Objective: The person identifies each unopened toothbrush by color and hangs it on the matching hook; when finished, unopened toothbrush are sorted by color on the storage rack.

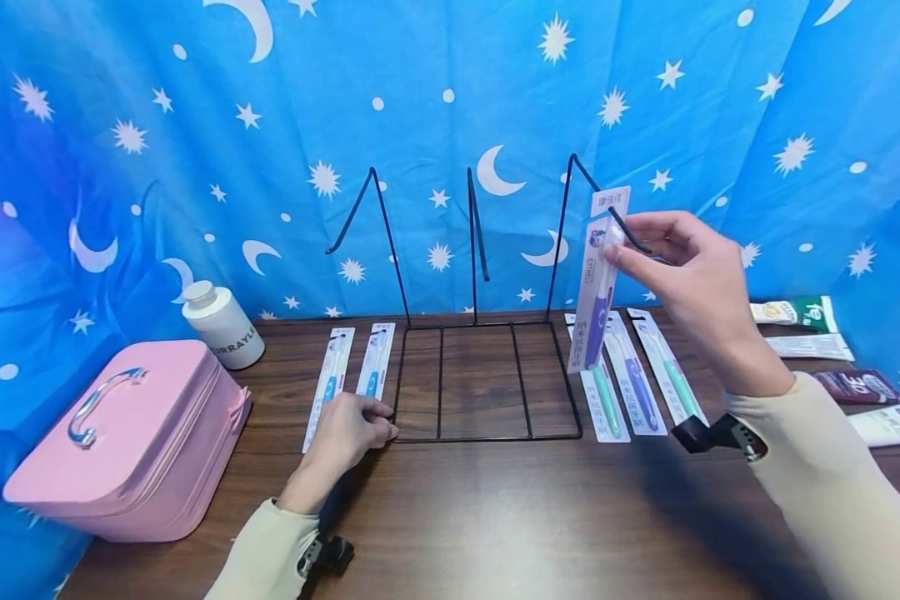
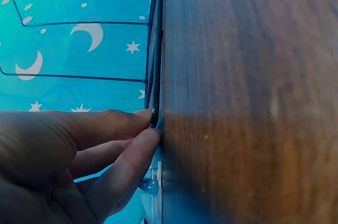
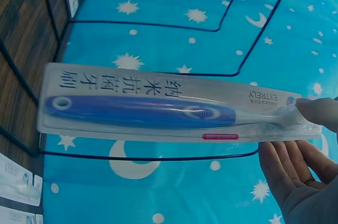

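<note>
Right of centre, a packaged toothbrush (image 1: 598,283), seemingly threaded on a hook (image 1: 630,235), is pinched near its top, likely for control, by the right hand's fingers; the rack (image 1: 483,439) is pinched at lower left by the left hand (image 1: 347,433), presumably for steadiness.

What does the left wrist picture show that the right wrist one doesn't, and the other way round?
Only the left wrist view shows the left hand, its fingertips pinching the bottom of the black wire rack.

Only the right wrist view shows the right hand, holding a packaged purple toothbrush near its head end, with the package's printed lettering facing the camera.

Both show parts of the black wire rack, the blue moon-and-star curtain and the dark wooden table.
</note>
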Demonstrator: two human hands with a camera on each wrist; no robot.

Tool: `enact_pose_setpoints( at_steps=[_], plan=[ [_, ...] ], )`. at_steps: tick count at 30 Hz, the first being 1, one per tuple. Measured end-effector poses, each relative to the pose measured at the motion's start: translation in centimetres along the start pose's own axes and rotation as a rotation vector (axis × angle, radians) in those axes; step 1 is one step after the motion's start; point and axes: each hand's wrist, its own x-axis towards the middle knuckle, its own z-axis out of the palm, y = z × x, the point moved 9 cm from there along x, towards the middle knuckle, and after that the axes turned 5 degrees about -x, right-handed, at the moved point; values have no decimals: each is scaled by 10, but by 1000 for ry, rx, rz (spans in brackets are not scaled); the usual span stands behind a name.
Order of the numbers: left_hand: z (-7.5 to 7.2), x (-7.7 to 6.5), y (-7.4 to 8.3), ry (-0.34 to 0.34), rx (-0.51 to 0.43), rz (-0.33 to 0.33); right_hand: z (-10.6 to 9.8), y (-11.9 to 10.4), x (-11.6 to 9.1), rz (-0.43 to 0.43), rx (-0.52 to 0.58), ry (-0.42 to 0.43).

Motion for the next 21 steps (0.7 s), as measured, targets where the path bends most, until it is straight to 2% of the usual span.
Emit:
enact_pose_setpoints(
  at_steps=[6, 15, 21],
  plan=[
    [-1, -1, -3, -19, -42, -3, 9, 6, 15, -34, -3, 14],
    [-1, 0, -4, -26, -52, -17, 16, 12, 33, -93, 3, 56],
    [-1, -1, -4, -23, -37, -17, 23, 16, 41, -75, 40, 54]
  ],
)
